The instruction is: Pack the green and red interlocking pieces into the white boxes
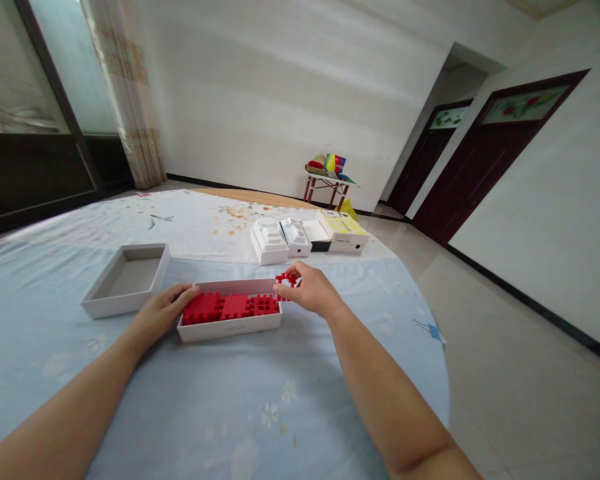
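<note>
A long white box (230, 329) stands on the cloth-covered table, holding several red interlocking plastic pieces (235, 306) in a row. At its right end, my right hand (310, 288) pinches a red square frame piece (286, 280) between thumb and fingers, over the box's edge. My left hand (166, 310) rests against the box's left end, thumb on the rim beside the red pieces; its other fingers are partly hidden, and it grips that end.
An open white tray-like box part (125, 277) lies at the left. Farther back are white boxes (271, 240) and a yellow-and-white box (343, 231). A blue clip (434, 331) sits at the table's right edge. A small table (330, 179) with colourful items stands by the wall.
</note>
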`<state>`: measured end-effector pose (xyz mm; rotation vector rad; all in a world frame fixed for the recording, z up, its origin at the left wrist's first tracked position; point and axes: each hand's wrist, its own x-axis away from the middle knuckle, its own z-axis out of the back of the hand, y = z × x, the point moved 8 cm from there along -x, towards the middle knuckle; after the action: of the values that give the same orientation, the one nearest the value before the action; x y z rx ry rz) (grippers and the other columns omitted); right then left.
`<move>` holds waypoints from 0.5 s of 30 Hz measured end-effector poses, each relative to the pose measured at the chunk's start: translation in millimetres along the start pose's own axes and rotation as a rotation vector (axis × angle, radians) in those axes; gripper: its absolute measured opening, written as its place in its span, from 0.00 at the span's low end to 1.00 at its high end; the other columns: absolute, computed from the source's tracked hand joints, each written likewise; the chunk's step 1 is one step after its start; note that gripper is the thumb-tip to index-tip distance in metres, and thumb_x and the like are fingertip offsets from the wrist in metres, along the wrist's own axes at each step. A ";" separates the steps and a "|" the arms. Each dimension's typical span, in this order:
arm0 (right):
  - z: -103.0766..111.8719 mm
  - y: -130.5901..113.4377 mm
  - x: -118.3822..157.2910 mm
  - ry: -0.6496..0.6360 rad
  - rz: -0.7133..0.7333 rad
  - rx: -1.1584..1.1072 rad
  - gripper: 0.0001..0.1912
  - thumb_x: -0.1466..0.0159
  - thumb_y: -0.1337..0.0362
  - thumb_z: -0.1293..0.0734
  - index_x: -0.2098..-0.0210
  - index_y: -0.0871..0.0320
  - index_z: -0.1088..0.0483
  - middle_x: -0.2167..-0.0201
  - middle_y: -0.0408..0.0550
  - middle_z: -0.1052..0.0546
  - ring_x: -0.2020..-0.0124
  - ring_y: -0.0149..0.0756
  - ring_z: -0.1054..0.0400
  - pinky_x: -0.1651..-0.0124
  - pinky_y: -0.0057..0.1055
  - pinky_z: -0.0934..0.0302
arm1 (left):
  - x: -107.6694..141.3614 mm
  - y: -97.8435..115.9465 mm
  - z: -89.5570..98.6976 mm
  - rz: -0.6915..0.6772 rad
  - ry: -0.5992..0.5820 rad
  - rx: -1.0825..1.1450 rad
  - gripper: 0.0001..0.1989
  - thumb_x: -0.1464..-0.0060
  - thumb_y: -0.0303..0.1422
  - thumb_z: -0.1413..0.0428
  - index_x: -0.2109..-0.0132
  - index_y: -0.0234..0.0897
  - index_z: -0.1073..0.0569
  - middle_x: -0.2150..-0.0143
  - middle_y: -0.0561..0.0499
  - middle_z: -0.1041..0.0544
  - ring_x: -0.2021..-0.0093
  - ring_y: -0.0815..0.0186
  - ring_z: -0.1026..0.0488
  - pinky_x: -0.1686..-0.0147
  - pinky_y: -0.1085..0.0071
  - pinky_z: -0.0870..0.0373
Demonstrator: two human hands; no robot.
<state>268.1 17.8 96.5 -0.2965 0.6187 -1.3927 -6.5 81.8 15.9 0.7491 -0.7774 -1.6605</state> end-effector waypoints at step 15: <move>-32.0 -36.1 -4.5 -0.160 0.089 0.271 0.16 0.38 0.52 0.41 0.65 0.54 0.27 0.64 0.48 0.23 0.61 0.37 0.31 0.61 0.30 0.43 | -3.9 -6.2 -2.4 -0.046 0.013 0.028 0.27 0.50 0.52 0.54 0.55 0.37 0.27 0.63 0.52 0.22 0.59 0.60 0.28 0.57 0.70 0.36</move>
<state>220.1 21.0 91.2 -0.1586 0.3029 -1.3345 -7.2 86.4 9.8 0.8019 -0.7807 -1.6873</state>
